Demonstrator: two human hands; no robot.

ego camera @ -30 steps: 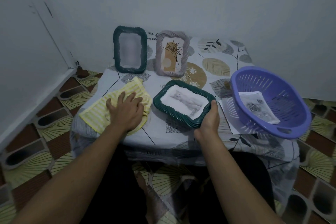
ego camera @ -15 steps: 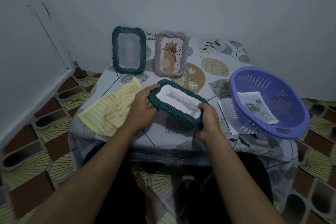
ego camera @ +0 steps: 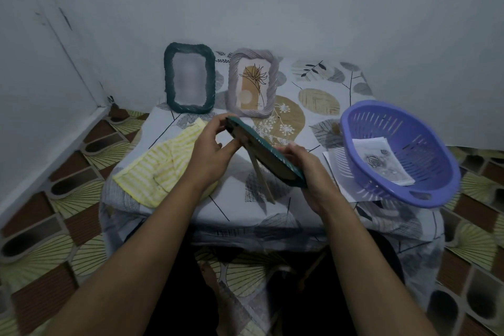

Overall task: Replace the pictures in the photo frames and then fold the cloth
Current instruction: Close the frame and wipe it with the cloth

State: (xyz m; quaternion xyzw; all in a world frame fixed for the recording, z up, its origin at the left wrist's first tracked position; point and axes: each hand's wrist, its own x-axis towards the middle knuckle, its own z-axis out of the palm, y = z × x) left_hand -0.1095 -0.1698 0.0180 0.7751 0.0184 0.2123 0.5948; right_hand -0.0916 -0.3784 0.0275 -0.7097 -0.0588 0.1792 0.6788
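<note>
The yellow striped cloth lies rumpled at the left of the table, not folded yet. Behind it a dark green frame stands near the wall. The left hand holds the top corner of another green frame, with its fingers curled round the edge. This frame is up in the air over the table, tipped, its back toward the person and its stand leg hanging down. A grey frame stands behind. The right hand grips the low corner, fingers wrapped round. I think both hands should hold it steady, turn the back fully up, lay it down and open it gently. A picture waits in the purple basket at the right.
</note>
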